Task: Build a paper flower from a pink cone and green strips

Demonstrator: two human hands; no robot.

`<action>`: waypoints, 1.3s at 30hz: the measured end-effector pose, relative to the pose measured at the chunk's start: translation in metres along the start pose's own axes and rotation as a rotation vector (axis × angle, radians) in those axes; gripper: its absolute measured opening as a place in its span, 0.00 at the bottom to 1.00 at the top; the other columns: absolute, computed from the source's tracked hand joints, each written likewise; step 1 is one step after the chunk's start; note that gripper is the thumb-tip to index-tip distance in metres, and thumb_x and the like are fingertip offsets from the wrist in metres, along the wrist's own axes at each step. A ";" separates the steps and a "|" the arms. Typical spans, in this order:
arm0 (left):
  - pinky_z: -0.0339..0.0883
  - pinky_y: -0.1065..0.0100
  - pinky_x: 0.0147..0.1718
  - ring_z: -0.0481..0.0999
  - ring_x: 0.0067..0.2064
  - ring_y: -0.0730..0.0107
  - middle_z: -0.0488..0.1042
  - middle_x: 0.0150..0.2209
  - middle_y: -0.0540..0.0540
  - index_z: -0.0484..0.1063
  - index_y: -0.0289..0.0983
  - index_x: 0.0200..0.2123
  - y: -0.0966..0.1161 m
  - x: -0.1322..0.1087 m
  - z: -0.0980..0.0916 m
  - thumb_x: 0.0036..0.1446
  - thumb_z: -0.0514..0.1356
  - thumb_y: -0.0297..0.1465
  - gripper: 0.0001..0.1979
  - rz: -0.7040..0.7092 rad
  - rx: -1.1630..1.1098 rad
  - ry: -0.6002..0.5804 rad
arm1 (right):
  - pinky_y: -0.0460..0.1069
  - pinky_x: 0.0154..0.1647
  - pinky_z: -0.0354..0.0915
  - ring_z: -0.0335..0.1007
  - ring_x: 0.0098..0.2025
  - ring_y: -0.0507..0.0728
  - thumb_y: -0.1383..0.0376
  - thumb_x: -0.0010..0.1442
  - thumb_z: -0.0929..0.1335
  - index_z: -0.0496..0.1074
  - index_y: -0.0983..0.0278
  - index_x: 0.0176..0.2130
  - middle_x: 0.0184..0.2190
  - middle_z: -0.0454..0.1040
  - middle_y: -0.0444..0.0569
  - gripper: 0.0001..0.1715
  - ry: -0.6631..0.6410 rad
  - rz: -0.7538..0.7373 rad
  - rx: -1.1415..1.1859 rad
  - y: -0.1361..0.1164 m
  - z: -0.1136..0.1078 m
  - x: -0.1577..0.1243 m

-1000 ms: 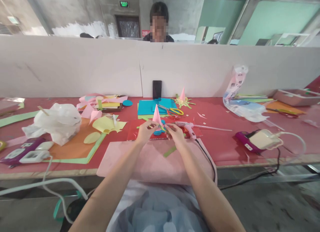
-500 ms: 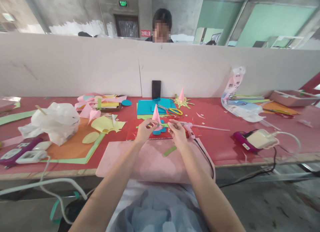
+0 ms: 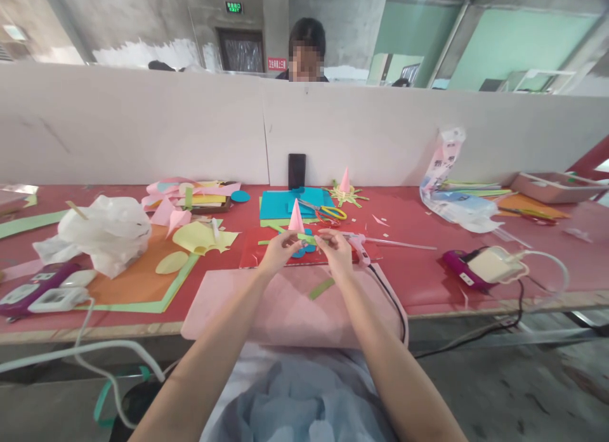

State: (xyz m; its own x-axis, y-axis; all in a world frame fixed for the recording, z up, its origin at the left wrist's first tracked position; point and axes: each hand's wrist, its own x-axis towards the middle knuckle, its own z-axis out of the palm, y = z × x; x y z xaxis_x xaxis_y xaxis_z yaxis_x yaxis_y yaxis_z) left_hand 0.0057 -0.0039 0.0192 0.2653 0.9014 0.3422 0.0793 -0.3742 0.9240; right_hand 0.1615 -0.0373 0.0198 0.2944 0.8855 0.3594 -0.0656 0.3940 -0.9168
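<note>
Left hand and right hand each pinch one end of a green paper strip, so it spans taut; pink cone stands at 12 o'clock.

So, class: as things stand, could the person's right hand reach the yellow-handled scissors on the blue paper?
Probably yes. The right hand is just short of the yellow-handled scissors, with nothing standing between, but it is pinching a green paper strip with the left hand.
</note>
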 end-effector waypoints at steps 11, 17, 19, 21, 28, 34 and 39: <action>0.65 0.71 0.29 0.74 0.29 0.71 0.75 0.26 0.48 0.71 0.35 0.30 -0.008 0.002 -0.002 0.49 0.61 0.38 0.11 0.007 0.041 0.086 | 0.48 0.32 0.67 0.69 0.26 0.50 0.58 0.44 0.73 0.70 0.62 0.36 0.28 0.72 0.42 0.19 0.072 0.038 0.093 0.002 0.001 0.002; 0.65 0.71 0.30 0.74 0.29 0.71 0.76 0.27 0.47 0.71 0.35 0.29 -0.009 0.002 -0.003 0.50 0.60 0.39 0.12 0.010 0.017 0.051 | 0.52 0.39 0.70 0.73 0.32 0.55 0.58 0.42 0.74 0.70 0.63 0.33 0.29 0.75 0.44 0.18 -0.027 0.181 0.247 0.004 0.006 0.001; 0.65 0.71 0.29 0.73 0.29 0.72 0.75 0.27 0.48 0.72 0.35 0.30 -0.011 0.002 -0.002 0.49 0.60 0.40 0.13 0.006 0.044 0.026 | 0.52 0.38 0.70 0.73 0.30 0.55 0.57 0.42 0.74 0.70 0.63 0.28 0.25 0.75 0.44 0.16 0.002 0.168 0.192 0.002 0.006 -0.002; 0.64 0.72 0.28 0.72 0.27 0.73 0.74 0.26 0.49 0.72 0.35 0.30 -0.014 0.003 -0.001 0.48 0.61 0.40 0.13 0.001 0.094 0.023 | 0.52 0.37 0.70 0.73 0.28 0.55 0.56 0.43 0.73 0.70 0.63 0.26 0.22 0.74 0.44 0.15 0.013 0.135 0.103 -0.002 0.006 -0.004; 0.66 0.71 0.28 0.72 0.26 0.72 0.74 0.24 0.49 0.71 0.35 0.25 -0.012 0.001 0.000 0.50 0.60 0.42 0.14 -0.023 0.089 0.018 | 0.50 0.35 0.67 0.72 0.27 0.55 0.53 0.46 0.71 0.69 0.62 0.25 0.21 0.75 0.44 0.16 0.020 0.041 -0.142 -0.012 0.006 -0.008; 0.69 0.70 0.31 0.76 0.32 0.68 0.77 0.31 0.46 0.72 0.35 0.32 -0.007 0.000 0.001 0.56 0.54 0.40 0.14 -0.011 0.047 -0.095 | 0.49 0.33 0.66 0.70 0.25 0.54 0.52 0.46 0.71 0.69 0.63 0.26 0.20 0.73 0.44 0.18 0.083 0.032 -0.143 -0.005 0.004 -0.005; 0.69 0.70 0.32 0.77 0.33 0.67 0.78 0.32 0.45 0.72 0.35 0.33 -0.004 -0.002 0.001 0.57 0.52 0.38 0.14 0.014 0.101 -0.082 | 0.48 0.32 0.66 0.69 0.25 0.54 0.50 0.47 0.71 0.69 0.63 0.27 0.20 0.72 0.44 0.19 0.117 -0.010 -0.140 0.004 0.001 -0.002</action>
State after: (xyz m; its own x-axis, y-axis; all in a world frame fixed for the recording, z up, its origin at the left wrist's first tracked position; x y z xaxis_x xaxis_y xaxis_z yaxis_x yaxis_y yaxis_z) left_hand 0.0057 -0.0045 0.0142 0.3439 0.8769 0.3358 0.1706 -0.4100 0.8960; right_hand 0.1596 -0.0373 0.0154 0.4036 0.8439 0.3536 0.0690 0.3573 -0.9314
